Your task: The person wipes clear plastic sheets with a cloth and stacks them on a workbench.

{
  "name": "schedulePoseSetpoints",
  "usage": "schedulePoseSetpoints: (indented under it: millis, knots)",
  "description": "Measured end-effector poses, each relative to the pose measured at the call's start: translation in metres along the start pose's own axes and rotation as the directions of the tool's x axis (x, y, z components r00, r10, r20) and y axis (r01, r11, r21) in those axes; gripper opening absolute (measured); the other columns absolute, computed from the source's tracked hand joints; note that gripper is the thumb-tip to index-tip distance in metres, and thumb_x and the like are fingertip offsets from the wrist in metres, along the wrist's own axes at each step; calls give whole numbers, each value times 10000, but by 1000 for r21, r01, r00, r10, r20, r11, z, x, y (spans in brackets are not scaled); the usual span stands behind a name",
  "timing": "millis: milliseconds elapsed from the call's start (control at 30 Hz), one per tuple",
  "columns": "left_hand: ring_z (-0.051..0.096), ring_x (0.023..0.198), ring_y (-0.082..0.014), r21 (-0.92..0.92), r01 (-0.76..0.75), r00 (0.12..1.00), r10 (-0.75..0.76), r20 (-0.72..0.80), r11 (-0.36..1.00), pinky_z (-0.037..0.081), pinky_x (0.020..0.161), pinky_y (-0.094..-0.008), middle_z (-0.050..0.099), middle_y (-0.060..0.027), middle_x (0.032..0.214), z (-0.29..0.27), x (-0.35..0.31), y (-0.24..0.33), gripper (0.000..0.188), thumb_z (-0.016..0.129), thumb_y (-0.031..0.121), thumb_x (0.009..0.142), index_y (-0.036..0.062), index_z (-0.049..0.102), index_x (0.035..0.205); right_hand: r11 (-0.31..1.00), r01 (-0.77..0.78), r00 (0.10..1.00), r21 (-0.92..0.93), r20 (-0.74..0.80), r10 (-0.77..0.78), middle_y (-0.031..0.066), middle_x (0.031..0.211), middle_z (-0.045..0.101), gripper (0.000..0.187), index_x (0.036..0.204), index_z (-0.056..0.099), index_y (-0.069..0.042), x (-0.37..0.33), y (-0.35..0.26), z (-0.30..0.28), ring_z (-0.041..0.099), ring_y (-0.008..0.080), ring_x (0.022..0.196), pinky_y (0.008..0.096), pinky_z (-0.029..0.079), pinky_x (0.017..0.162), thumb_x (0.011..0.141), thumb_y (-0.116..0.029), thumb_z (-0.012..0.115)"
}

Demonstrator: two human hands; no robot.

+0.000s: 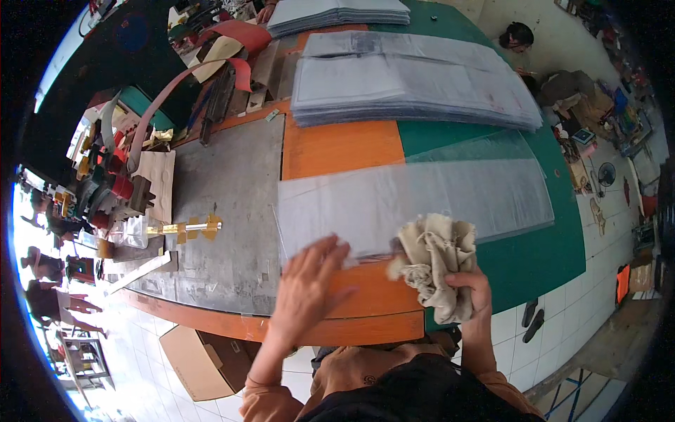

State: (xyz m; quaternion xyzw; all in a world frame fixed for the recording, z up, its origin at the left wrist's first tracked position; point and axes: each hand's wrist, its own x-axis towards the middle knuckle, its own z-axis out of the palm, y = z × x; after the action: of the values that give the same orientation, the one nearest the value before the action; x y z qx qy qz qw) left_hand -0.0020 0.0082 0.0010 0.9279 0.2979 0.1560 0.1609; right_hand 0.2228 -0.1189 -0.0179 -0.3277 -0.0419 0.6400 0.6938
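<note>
Over the front edge of the orange-and-green tabletop [365,330], the right hand [474,292] clasps a beige fabric cloth [439,257], apparently bunched for firmness, while the left hand [307,285], empty, spreads beside flat translucent plastic sheets [351,204].

A brown carton [190,362] stood on the tiled floor [510,344] below the front edge of the counter [351,329]. Dark slippers [534,327] lay on the tiles to the right; a fan [606,174] was noted beyond. On the counter's left part, gold tape [209,227] was stuck to a grey plate [232,267], near a clear tub [133,231]. A curved red strap [152,98] rose behind. One person [518,36] was observed at far right.
</note>
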Motion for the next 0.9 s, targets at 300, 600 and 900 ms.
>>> schedulePoseSetpoints:
  millis: [300,600,900]
  knots:
    - [580,854,-178,225,-155,982,175,-74,962,518,609,-276,572,-77,1049,12,-9,-22,328,610,69,683,21,543,1000,998,57,988,-9,-142,-57,193,1064,542,531,1222,367,48,-16,-4,-20,595,289,915,394,523,779,719,-32,518]
    - [535,848,-222,-70,65,995,-70,-73,995,456,745,-345,545,-69,949,15,8,-28,139,585,71,717,51,496,822,949,-105,986,-297,96,139,159,1151,494,565,1264,334,11,-2,23,18,500,251,1078,374,399,938,768,-91,585]
    - [410,1191,-275,-153,60,997,-68,-48,986,207,933,-648,524,-27,1183,18,7,0,115,569,104,767,62,493,843,901,-375,914,-220,-249,320,105,1002,570,354,1132,477,7,3,49,57,592,168,879,276,504,716,833,-166,554]
